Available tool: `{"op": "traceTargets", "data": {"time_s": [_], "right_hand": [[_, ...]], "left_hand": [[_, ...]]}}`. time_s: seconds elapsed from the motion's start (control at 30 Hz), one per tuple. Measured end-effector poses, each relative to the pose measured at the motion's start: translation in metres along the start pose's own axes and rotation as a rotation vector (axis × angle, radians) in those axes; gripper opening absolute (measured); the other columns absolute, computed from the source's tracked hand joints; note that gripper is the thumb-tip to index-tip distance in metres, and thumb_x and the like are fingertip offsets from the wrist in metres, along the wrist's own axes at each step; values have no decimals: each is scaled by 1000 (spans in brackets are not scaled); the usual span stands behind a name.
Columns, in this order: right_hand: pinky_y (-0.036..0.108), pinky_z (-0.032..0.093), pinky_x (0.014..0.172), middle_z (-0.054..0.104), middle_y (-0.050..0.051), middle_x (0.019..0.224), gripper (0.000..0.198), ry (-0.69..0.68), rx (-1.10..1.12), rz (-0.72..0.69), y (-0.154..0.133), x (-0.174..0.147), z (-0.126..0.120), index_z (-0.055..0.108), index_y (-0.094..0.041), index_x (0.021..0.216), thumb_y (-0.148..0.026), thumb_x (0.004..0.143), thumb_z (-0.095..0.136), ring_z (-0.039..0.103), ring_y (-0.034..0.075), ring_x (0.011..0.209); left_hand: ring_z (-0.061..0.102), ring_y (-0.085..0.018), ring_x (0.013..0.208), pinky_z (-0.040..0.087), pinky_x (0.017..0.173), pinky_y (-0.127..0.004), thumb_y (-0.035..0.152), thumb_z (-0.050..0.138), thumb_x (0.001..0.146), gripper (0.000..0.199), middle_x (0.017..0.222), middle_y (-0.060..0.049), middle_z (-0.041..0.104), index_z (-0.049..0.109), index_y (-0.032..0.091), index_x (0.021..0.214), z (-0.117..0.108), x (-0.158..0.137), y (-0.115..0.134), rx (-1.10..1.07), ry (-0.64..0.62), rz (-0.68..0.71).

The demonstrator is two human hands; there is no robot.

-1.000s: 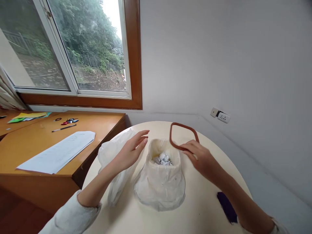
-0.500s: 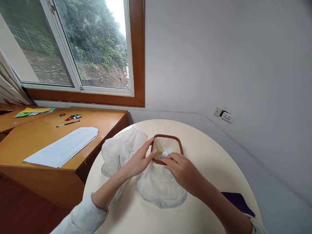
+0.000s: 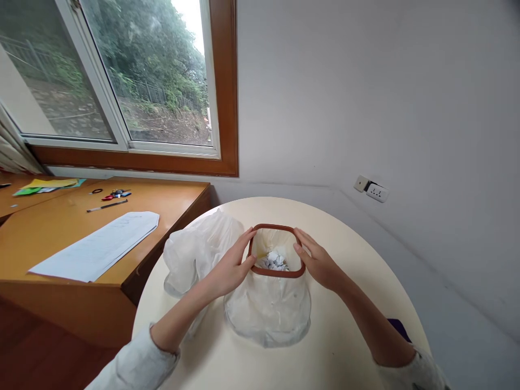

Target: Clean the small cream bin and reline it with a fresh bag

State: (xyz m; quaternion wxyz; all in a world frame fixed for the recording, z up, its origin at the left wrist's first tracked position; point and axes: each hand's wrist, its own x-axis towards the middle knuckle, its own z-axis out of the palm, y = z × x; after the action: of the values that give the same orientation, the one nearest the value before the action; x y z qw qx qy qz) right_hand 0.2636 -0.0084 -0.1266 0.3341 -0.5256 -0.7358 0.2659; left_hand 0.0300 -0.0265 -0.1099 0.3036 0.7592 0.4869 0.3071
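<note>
Two hands flank one reddish-brown rounded-square plastic ring [image 3: 277, 272] seated on the rim of one small bin lined with a white plastic bag [image 3: 268, 306], on a round cream table [image 3: 345, 238]. The left hand [image 3: 232, 265] and right hand [image 3: 319, 262] press it with fingers extended together. Crumpled paper inside is hard to make out. One loose white plastic bag [image 3: 199, 249] lies just left.

Ring [image 3: 277, 272] on bin [image 3: 268, 303]; crumpled paper [image 3: 274, 261], seemingly, inside.
</note>
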Motion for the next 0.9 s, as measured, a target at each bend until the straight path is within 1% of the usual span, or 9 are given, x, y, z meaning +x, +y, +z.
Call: {"op": "traceTargets", "data": {"time_s": [0.07,0.13,0.23,0.37,0.47,0.57,0.7,0.9], "right_hand": [[42,16,110,24,4,145,57,-32,53,8,2,2,4,28,-22,137,-48,87,32,18,20,133],[41,15,110,23,3,145,56,-25,74,17,2,2,7,26,-21,138,-46,87,32,17,19,134],[41,18,110,26,3,144,55,-6,84,22,3,4,7,26,-21,138,-41,87,34,21,19,133],[41,22,109,30,2,142,51,17,101,-2,9,7,5,32,-23,136,-34,86,36,25,19,131],[41,23,108,31,2,142,51,4,106,2,12,8,5,32,-23,135,-33,86,35,26,19,131],[42,24,108,32,1,141,50,-10,58,3,13,7,6,31,-23,136,-33,87,33,27,19,130],[43,24,107,34,2,140,49,15,-20,-44,11,4,7,30,-23,136,-31,88,30,28,20,130],[42,22,107,31,4,142,49,8,-17,-59,11,4,9,28,-22,137,-30,89,28,27,19,130]], "left_hand": [[18,-20,134,20,110,-41,28,35,86,51,147,-6,17,25,20,135,1,0,-1,0,12,3],[18,-20,134,20,110,-41,28,35,87,50,147,-6,17,26,20,135,1,0,-2,17,18,16],[17,-21,134,20,110,-42,32,33,89,50,147,-5,16,24,22,137,2,-2,-3,53,10,24],[12,-23,135,19,109,-44,38,31,90,53,148,-4,9,17,25,139,5,-3,-3,98,-17,31],[11,-24,135,19,109,-44,41,30,90,54,148,-4,6,13,25,140,6,-4,-3,129,-43,32],[10,-23,135,18,110,-44,42,28,91,55,149,-4,6,13,25,140,5,-4,-3,157,-72,10],[10,-24,135,20,109,-45,41,28,91,55,149,-3,5,11,26,140,6,-5,-5,151,-83,27],[5,-24,135,17,110,-46,38,26,92,55,149,-3,-2,5,26,141,11,-4,-7,137,-96,26]]}}
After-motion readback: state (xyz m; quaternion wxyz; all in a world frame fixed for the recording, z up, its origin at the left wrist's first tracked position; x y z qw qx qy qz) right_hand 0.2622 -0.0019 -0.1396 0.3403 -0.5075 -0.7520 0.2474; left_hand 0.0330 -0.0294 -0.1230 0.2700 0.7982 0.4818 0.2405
